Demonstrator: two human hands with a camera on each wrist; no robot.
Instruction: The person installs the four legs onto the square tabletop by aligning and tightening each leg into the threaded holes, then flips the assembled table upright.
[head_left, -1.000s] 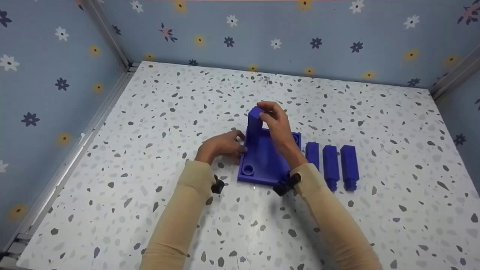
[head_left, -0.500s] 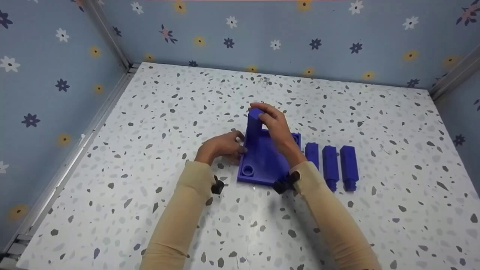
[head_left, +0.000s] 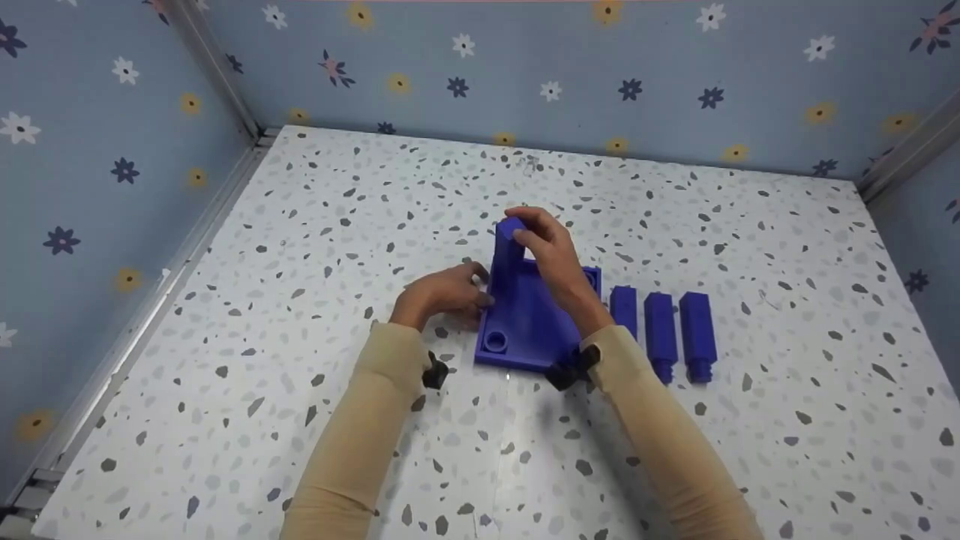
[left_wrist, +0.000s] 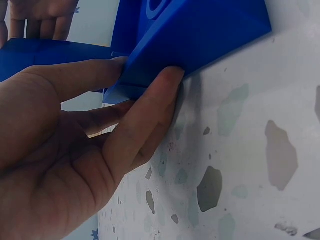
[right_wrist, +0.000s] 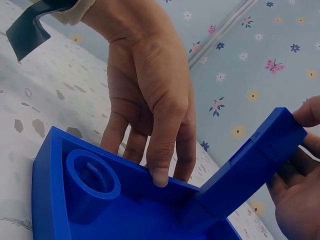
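A shallow blue-purple tray (head_left: 536,319) with raised walls and round corner sockets (right_wrist: 93,172) lies on the table. One square post (head_left: 507,259) stands upright in its far left corner; its lower end is hidden inside the tray. My right hand (head_left: 555,251) pinches the top of this post between thumb and fingers. At the left wall, my left hand (head_left: 442,291) holds the tray, its thumb at the rim and its fingers along the outside. The right wrist view shows an internal ridge in the near socket, like a screw thread.
To the tray's right lie three more posts: one (head_left: 624,309) partly behind the right forearm, a middle one (head_left: 661,326) and an outer one (head_left: 698,326). The latter two show threaded ends towards me. Flowered panels (head_left: 510,67) enclose the speckled table (head_left: 360,195).
The right hand's fingers have shifted round the post's top, and the post looks turned slightly in place. The left hand and the tray have hardly moved.
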